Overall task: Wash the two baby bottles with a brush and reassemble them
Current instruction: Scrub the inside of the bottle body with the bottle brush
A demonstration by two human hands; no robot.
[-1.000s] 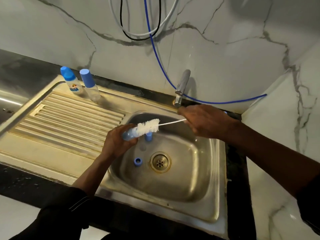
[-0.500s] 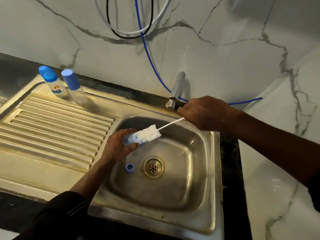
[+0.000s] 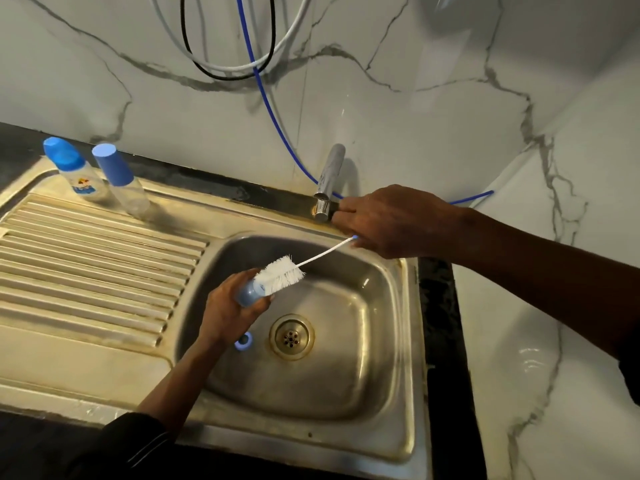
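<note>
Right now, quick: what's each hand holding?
Left hand: grips a blue bottle part.
Right hand: holds the brush by its handle.

We see a steel sink [image 3: 411, 341]: on its drainboard [image 3: 86, 271] stand a printed bottle [image 3: 74, 171] and a clear bottle [image 3: 122, 184], and a blue ring [image 3: 243, 342] lies beside the drain [image 3: 292, 337].

walls [image 3: 415, 98]: white marble w/ grey veins, corner formed at rt | cables [image 3: 228, 69] + blue hose [image 3: 273, 116] hung above tap [image 3: 330, 171] | steel sink [image 3: 408, 341] set in dark counter [image 3: 440, 323]
</note>
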